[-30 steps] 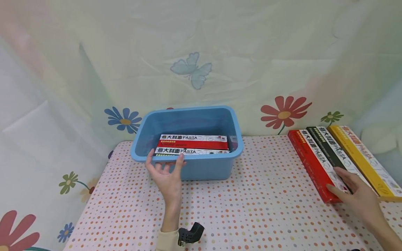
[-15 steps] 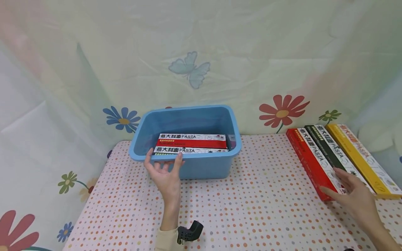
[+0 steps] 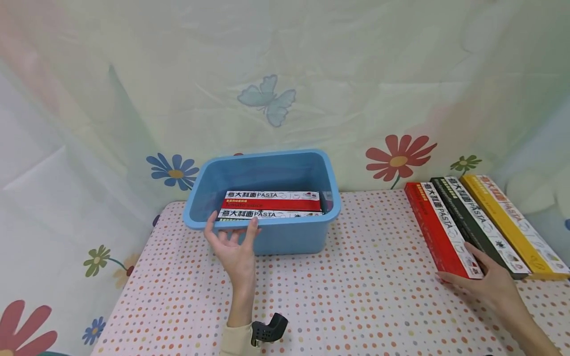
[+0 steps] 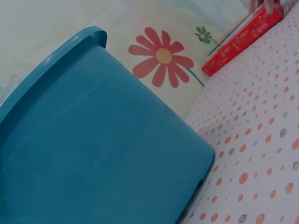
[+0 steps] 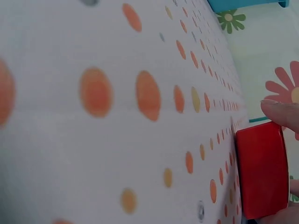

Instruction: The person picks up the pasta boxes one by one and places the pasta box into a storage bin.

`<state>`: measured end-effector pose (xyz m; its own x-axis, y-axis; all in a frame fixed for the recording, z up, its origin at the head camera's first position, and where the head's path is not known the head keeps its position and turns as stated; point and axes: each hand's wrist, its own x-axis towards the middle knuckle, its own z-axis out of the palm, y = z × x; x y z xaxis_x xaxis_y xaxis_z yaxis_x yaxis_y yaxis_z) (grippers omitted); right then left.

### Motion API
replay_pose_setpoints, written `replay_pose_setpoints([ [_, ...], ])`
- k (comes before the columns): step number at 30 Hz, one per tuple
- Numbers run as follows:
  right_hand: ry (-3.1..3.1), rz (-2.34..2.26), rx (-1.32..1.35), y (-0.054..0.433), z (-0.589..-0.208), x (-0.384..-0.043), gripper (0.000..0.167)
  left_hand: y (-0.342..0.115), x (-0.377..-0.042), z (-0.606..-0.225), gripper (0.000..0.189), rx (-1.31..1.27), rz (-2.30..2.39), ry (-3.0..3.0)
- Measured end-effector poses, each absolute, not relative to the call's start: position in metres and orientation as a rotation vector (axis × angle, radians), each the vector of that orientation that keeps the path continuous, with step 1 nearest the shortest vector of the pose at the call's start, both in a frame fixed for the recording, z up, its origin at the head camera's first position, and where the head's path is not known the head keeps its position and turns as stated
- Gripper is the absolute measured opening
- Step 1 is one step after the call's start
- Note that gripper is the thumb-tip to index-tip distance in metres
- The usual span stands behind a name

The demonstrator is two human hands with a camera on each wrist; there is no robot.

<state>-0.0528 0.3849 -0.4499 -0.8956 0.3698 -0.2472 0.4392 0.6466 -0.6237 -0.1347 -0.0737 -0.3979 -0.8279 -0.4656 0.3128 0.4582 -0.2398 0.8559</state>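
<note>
A blue plastic bin (image 3: 289, 240) stands at the middle back of the table. My left hand (image 3: 238, 252) holds its front rim, with thumb and index finger at the top edge and the other fingers beneath the lip. Inside the bin lie a red pasta box (image 3: 272, 203) and, in front of it, another pasta box (image 3: 285, 214) partly hidden by the rim. On the right, my right hand (image 3: 492, 282) grips the near end of a red pasta box (image 3: 438, 232), thumb on its left side and fingers on its right. The right wrist view shows that box's red end (image 5: 261, 172).
Right of the red box lie a black pasta box (image 3: 476, 222) and a yellow pasta box (image 3: 512, 222), side by side. A dotted cloth (image 3: 347, 291) covers the table. A flowered sheet (image 3: 334, 99) hangs behind.
My right hand has moved left and closed on the near end of the red box, uncovering the near end of the black box. My left hand stays on the bin's rim.
</note>
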Motion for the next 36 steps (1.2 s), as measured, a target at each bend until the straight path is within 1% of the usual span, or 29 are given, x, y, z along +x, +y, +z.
replay_pose_setpoints([
  [2, 2.746, -1.052, 0.702, 0.385, -0.450, -0.051, 0.118, -0.073, -0.134, -0.398, 0.086, 0.010, -2.102, -1.444],
  [6, 2.716, -1.041, 0.714, 0.385, -0.451, -0.049, 0.119, -0.074, -0.134, -0.397, 0.086, 0.003, -2.107, -1.433],
  [12, 2.728, -1.112, 0.699, 0.384, -0.456, -0.046, 0.110, -0.074, -0.134, -0.396, 0.086, 0.005, -2.110, -1.432],
  [16, 2.720, -1.229, 0.777, 0.375, -0.462, -0.046, 0.105, -0.074, -0.134, -0.397, 0.086, 0.013, -2.109, -1.434],
  [23, 2.746, -1.236, 0.930, 0.360, -0.466, -0.050, 0.113, -0.074, -0.135, -0.397, 0.086, 0.005, -2.108, -1.421],
  [25, 2.748, -1.232, 0.941, 0.358, -0.466, -0.051, 0.113, -0.075, -0.135, -0.398, 0.086, 0.005, -2.106, -1.419],
  [33, 2.697, -1.344, 1.038, 0.360, -0.465, -0.053, 0.104, -0.074, -0.135, -0.397, 0.086, -0.006, -2.110, -1.401],
  [36, 2.665, -1.411, 1.025, 0.363, -0.463, -0.054, 0.102, -0.073, -0.135, -0.397, 0.086, -0.013, -2.115, -1.398],
])
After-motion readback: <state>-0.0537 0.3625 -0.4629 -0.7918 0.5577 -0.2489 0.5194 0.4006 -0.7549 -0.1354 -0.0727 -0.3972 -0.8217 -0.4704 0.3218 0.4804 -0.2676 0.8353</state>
